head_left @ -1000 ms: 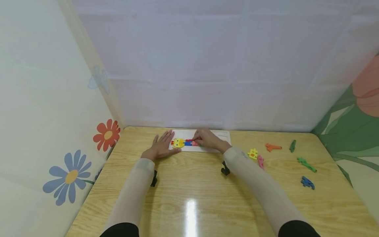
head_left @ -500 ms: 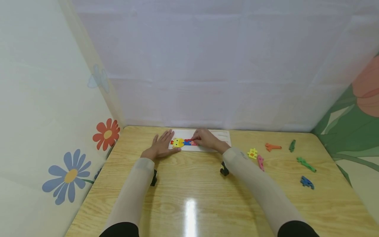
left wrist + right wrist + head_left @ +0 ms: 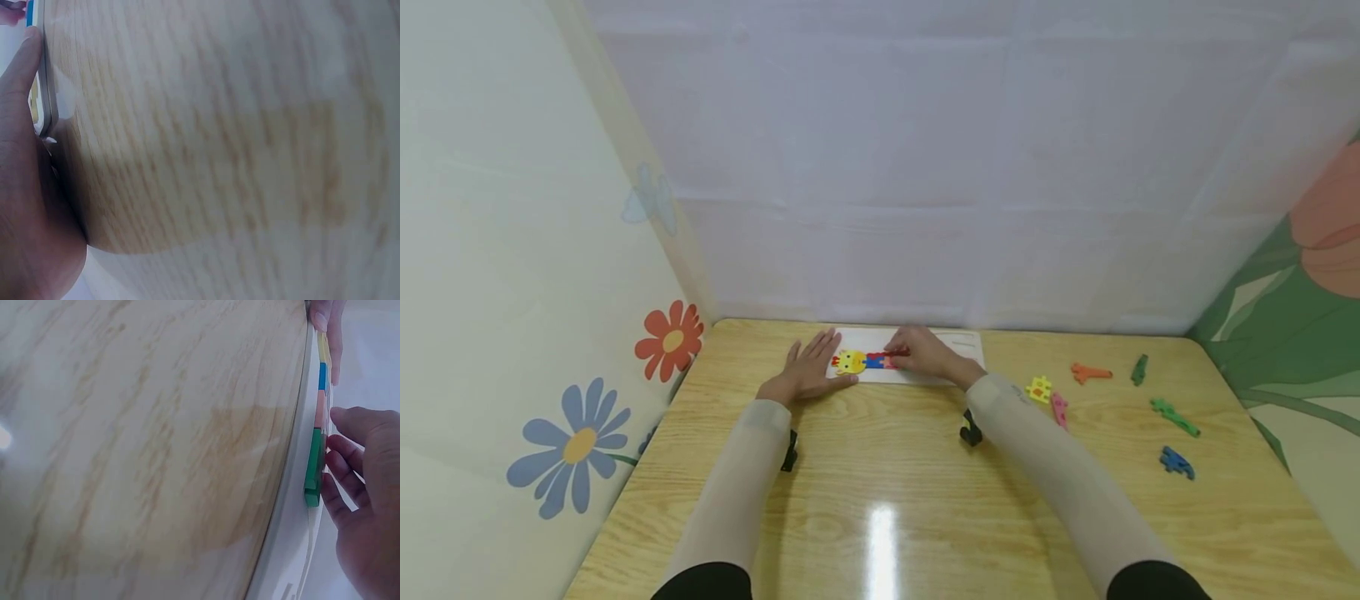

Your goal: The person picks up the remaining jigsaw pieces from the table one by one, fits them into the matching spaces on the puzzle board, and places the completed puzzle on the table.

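Note:
A white board (image 3: pixel 867 337) lies at the table's far edge. My left hand (image 3: pixel 807 371) rests spread at its left end, thumb along the near edge. Beside it is a yellow animal-head piece (image 3: pixel 852 362), joined on the right by a blue piece (image 3: pixel 875 362) and a pink one (image 3: pixel 889 363). Over the row, my right hand (image 3: pixel 925 352) pinches a small red piece with curled fingertips; the fingers partly hide it. The right wrist view shows a green piece (image 3: pixel 314 465) in the row below those fingers, which the hand covers in the head view.
Right of the board lie a yellow piece (image 3: pixel 1039 389), a pink piece (image 3: pixel 1060 410), an orange piece (image 3: pixel 1091 372), a dark green piece (image 3: pixel 1140 370), a lighter green piece (image 3: pixel 1176 417) and a blue piece (image 3: pixel 1177 462). A pale cloth wall (image 3: pixel 880 167) rises behind the table.
My right hand has shifted very slightly left along the row, fingertips still down at the pieces. The left hand and the board have stayed in place.

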Demonstrator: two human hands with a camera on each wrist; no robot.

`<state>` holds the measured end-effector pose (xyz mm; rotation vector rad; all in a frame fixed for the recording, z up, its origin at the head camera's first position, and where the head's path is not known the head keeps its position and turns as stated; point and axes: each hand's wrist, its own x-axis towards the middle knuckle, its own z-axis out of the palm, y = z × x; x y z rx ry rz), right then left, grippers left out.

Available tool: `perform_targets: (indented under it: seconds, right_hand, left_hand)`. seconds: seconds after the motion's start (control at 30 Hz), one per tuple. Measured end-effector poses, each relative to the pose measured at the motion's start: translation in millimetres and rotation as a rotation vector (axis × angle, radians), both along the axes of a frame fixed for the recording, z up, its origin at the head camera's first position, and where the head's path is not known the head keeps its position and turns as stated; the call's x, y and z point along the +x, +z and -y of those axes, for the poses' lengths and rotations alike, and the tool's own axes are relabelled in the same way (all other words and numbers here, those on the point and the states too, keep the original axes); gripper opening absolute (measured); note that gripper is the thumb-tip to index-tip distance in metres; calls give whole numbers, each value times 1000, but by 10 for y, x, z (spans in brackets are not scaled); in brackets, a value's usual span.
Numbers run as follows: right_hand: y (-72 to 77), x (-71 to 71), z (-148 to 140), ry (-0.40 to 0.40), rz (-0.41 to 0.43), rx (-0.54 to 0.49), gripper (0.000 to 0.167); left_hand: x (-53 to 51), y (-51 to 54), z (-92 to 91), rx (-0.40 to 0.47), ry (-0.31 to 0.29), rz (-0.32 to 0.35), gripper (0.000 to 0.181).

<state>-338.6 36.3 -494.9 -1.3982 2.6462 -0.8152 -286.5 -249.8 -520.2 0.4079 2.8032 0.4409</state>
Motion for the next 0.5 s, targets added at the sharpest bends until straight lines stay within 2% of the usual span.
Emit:
perform_targets:
  seconds: [0.23, 0.5]
  right_hand:
    - [38, 34, -72, -40, 41, 5, 32]
    - [66, 60, -127, -42, 37, 6, 39]
  left_hand:
    - [-32, -29, 13, -12, -6, -13, 114]
    - [-52, -75, 33, -12, -7, -20, 119]
